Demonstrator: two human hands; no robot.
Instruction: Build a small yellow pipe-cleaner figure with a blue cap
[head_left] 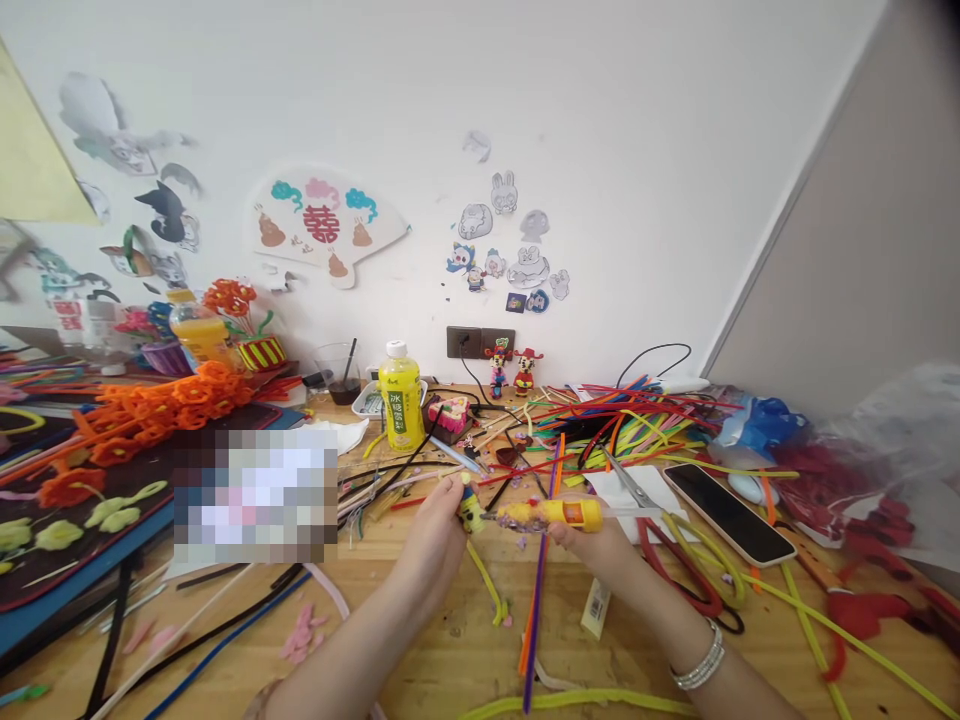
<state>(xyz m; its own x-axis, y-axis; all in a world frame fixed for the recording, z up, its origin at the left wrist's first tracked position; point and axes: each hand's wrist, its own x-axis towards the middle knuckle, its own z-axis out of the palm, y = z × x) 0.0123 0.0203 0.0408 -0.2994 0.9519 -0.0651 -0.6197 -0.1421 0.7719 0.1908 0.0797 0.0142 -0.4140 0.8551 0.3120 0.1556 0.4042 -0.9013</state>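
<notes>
Near the middle of the table, my left hand (437,530) is closed on a small yellow pipe-cleaner figure (470,508) with black and blue parts. My right hand (592,540) is wrapped round a yellow hot glue gun (576,514), whose front is smeared and crusted. The gun's nozzle points left and is at the figure; whether it touches cannot be made out. A clear glue stick appears to come from the gun's back end. Below the hands lie a bent yellow pipe cleaner (489,585) and a long purple pipe cleaner (535,620).
Scissors (636,488) and a phone (727,512) lie right of my right hand. A yellow drink bottle (403,400) stands behind my left hand. A heap of coloured pipe cleaners (660,425) lies at the back right. Orange pipe-cleaner flowers (150,410) are at left. Two small figures (526,372) stand by the wall.
</notes>
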